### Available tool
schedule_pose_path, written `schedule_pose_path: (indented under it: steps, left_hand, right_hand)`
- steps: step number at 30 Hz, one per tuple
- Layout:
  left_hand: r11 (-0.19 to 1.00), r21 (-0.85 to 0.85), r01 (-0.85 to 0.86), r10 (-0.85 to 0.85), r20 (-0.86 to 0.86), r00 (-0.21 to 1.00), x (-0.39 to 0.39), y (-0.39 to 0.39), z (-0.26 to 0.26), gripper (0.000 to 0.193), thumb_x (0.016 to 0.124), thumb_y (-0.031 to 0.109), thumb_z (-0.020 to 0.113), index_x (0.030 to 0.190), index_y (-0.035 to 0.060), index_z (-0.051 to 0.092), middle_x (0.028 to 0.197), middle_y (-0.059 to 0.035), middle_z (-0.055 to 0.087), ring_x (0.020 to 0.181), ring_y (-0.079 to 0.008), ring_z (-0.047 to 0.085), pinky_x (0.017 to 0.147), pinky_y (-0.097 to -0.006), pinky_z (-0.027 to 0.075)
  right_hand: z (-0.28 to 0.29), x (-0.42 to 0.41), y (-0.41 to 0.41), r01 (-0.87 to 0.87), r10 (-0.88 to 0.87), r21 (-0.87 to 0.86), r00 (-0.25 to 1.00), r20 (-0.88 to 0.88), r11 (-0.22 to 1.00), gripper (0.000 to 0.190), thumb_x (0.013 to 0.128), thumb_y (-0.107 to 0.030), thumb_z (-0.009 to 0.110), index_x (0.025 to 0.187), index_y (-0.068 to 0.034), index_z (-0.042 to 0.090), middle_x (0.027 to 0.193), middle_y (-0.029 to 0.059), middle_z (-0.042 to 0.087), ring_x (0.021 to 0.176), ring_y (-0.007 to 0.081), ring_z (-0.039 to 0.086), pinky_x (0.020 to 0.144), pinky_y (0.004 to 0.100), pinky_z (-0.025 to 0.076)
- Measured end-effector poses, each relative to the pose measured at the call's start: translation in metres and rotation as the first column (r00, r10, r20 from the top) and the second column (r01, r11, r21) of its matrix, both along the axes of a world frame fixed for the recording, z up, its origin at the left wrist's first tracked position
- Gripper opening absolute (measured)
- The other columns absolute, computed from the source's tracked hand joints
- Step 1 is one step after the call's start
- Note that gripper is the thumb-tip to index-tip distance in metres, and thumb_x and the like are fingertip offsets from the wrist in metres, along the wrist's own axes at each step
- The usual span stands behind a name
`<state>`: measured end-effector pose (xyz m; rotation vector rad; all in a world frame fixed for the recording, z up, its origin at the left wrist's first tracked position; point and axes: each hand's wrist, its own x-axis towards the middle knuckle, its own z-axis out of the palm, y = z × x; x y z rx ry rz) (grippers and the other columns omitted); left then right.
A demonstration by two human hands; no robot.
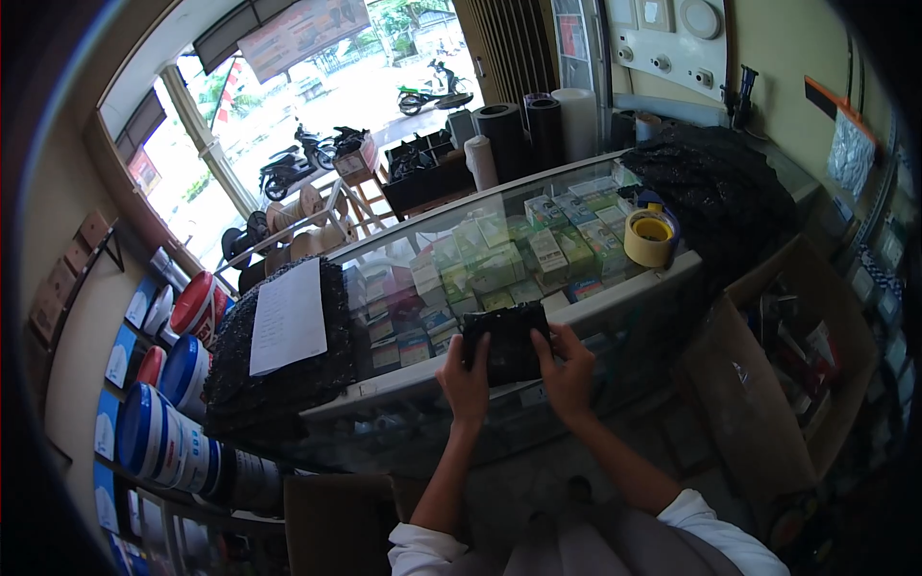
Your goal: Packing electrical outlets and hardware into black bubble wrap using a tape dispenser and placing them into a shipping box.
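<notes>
Between my two hands is a black plastic-wrapped packet [507, 345], held up above the front edge of a glass display counter [461, 363]. My left hand [464, 378] grips its left side, thumb on the near face. On the right side, my right hand [565, 367] grips it the same way, with the fingers behind. What the wrapping contains is hidden. To the left, a white sheet of paper [289, 317] with handwriting lies on a stack of black bubble wrap [238, 392]. Small product boxes [497, 265] show through the glass.
Tape rolls [647, 237] stand at the counter's right, near heaped black bubble wrap [709, 169]. An open carton [763, 389] with mixed goods is at right; another carton [338, 518] sits below left. Paint buckets [169, 432] line the left shelf. Tall wrap rolls [498, 140] stand behind the counter.
</notes>
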<state>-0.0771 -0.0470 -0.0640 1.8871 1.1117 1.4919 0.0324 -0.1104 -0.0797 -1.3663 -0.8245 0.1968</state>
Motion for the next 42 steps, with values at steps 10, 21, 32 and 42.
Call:
schedule_pose_path:
  steps: [10,21,32,42]
  left_hand:
    - [0.977,-0.202,-0.074,0.072,-0.015,0.997,0.017,0.004,0.021,0.027,0.084,0.020,0.066,0.095,-0.0016,0.054,0.083,-0.0179,0.060,0.070,-0.0234,0.060,0.063,-0.0352,0.045]
    - [0.860,-0.418,0.294,-0.315,0.019,0.949,0.006,0.039,0.016,0.039,0.089,0.027,0.059,0.110,-0.0029,0.047,0.112,-0.0160,0.048,0.098,-0.0256,0.052,0.087,-0.0306,0.041]
    - [0.843,-0.186,0.505,-0.400,0.411,0.819,0.007,0.017,-0.002,0.032,0.096,0.020,0.047,0.121,0.0002,0.041,0.109,-0.0060,0.049,0.099,-0.0122,0.047,0.088,-0.0231,0.037]
    - [0.915,-0.077,0.396,-0.341,0.375,0.862,0.011,-0.010,0.001,0.026,0.097,0.017,0.043,0.116,-0.0004,0.046,0.112,-0.0079,0.052,0.104,-0.0143,0.048,0.094,-0.0269,0.034]
  right_hand:
    - [0.008,0.023,0.027,0.210,-0.228,0.095,0.938,0.261,0.973,0.034,0.080,-0.012,0.067,0.111,-0.002,0.058,0.079,0.0143,0.065,0.071,0.0237,0.065,0.071,0.0332,0.051]
    - [0.001,0.051,0.024,-0.521,0.516,0.135,0.711,-0.478,0.843,0.060,0.084,-0.009,0.062,0.138,-0.005,0.037,0.112,0.0098,0.055,0.095,0.0101,0.055,0.079,0.0235,0.045]
    - [0.025,0.034,0.014,-0.355,0.367,0.121,0.925,-0.095,0.927,0.019,0.093,-0.017,0.054,0.103,-0.001,0.053,0.086,0.0046,0.054,0.083,0.0048,0.048,0.070,0.0208,0.040]
    - [0.025,0.032,0.012,-0.048,0.046,0.064,0.998,0.031,0.997,0.028,0.094,-0.022,0.053,0.080,0.002,0.054,0.059,0.0027,0.046,0.061,0.0032,0.037,0.053,0.0228,0.034]
